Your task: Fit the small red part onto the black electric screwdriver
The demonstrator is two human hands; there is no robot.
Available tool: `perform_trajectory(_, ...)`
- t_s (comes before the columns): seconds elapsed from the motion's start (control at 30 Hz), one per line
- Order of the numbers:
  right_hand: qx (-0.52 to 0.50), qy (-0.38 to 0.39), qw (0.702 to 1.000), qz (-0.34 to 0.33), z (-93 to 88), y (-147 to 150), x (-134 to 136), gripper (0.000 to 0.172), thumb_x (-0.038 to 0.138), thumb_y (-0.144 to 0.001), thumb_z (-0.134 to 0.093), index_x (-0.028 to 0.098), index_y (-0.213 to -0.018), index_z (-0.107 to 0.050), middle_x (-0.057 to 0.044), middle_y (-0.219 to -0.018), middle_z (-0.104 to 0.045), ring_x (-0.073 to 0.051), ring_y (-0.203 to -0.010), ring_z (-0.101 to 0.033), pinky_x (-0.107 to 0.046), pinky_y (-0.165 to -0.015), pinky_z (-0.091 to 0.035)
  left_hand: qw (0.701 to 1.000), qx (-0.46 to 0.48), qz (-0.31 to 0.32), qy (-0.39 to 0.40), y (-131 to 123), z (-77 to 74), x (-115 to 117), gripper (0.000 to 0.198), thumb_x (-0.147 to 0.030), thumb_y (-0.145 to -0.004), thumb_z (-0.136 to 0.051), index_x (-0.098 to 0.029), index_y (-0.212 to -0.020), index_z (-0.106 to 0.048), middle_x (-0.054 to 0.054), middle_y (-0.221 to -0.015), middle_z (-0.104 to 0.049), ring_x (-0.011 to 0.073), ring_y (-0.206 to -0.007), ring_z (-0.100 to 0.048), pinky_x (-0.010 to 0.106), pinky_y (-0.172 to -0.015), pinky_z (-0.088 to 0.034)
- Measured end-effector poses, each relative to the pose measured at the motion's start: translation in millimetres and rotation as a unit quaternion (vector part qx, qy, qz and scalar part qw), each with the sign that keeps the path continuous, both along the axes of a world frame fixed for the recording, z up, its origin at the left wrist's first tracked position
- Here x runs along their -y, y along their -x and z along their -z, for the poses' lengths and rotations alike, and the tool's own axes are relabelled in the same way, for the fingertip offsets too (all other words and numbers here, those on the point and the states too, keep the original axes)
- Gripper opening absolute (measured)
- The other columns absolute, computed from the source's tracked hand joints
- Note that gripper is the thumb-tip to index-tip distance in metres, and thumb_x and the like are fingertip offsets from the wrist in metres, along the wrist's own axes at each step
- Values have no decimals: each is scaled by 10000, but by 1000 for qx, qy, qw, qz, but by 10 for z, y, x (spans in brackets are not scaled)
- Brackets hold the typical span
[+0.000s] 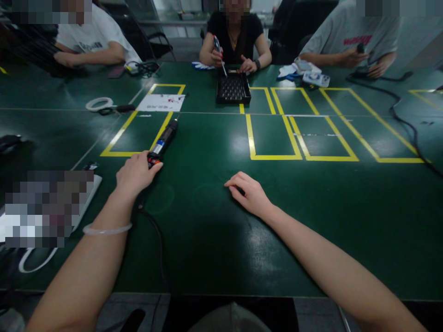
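My left hand (136,173) is wrapped round the rear end of a black electric screwdriver (165,138), which lies on the green table (204,249) with its tip pointing away and to the right. A black cable runs from the tool's rear toward the table's near edge. My right hand (247,193) rests on the bare tabletop near the middle, its fingers loosely curled and slightly apart, with nothing in them. The two hands are well apart.
Yellow tape rectangles (276,157) mark the table. Across it, a person holds a screwdriver over a black tray (233,98). White paper (161,103), a tape roll (99,104) and a black cable (415,133) lie around. Two other people sit opposite.
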State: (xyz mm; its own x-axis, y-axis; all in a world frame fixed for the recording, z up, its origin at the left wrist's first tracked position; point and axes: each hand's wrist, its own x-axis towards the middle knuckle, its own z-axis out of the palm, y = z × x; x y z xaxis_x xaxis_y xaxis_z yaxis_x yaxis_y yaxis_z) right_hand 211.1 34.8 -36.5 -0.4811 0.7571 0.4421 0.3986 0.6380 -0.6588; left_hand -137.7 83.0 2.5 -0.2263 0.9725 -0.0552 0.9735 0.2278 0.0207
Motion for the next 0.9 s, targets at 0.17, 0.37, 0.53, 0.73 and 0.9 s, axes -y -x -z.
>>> perform_trajectory(0.17, -1, 7, 1000, -4, 11, 2, -3, 175, 145, -948, -501, 188, -990, -665, -73, -973, -658, -195, -951, -631, -328, -846, -520, 998, -42, -51, -10, 280, 27, -35, 720, -639, -926, -347, -71, -1356, -455, 278, -1310, -524, 417, -1137, -529, 494, -841, -456)
perform_trajectory(0.37, 0, 10, 1000, -4, 2, 8, -4, 170, 151, -948, -503, 200, -986, -661, -67, -980, -656, -188, -954, -629, -317, -840, -518, 986, -111, -30, -120, 287, 51, 3, 613, -560, -903, -474, -101, -1308, -508, 233, -1270, -553, 389, -1140, -513, 457, -885, -408)
perform_trajectory(0.53, 2, 15, 1000, -2, -6, 11, -2, 172, 147, -945, -502, 211, -978, -658, -60, -981, -656, -180, -953, -628, -308, -837, -511, 982, -134, -9, -134, 182, -8, 54, 393, -464, -925, -459, -131, -1067, -612, 180, -1159, -587, 339, -1082, -518, 417, -865, -393)
perform_trajectory(0.73, 2, 17, 1000, -3, -1, 9, -3, 171, 150, -947, -500, 209, -978, -657, -63, -986, -654, -185, -959, -628, -315, -840, -510, 984, -65, 3, -168, 140, -80, 117, 460, -447, -993, -327, -91, -1154, -569, 174, -1179, -582, 327, -1083, -517, 458, -916, -391)
perform_trajectory(0.9, 1, 25, 1000, -6, 1, 9, -12, 173, 150, -947, -501, 214, -990, -656, -58, -983, -650, -180, -949, -624, -300, -807, -506, 950, 243, 9, -198, -144, -61, 103, 381, -420, -965, -438, -111, -1150, -563, 113, -1042, -683, 215, -927, -637, 382, -891, -472)
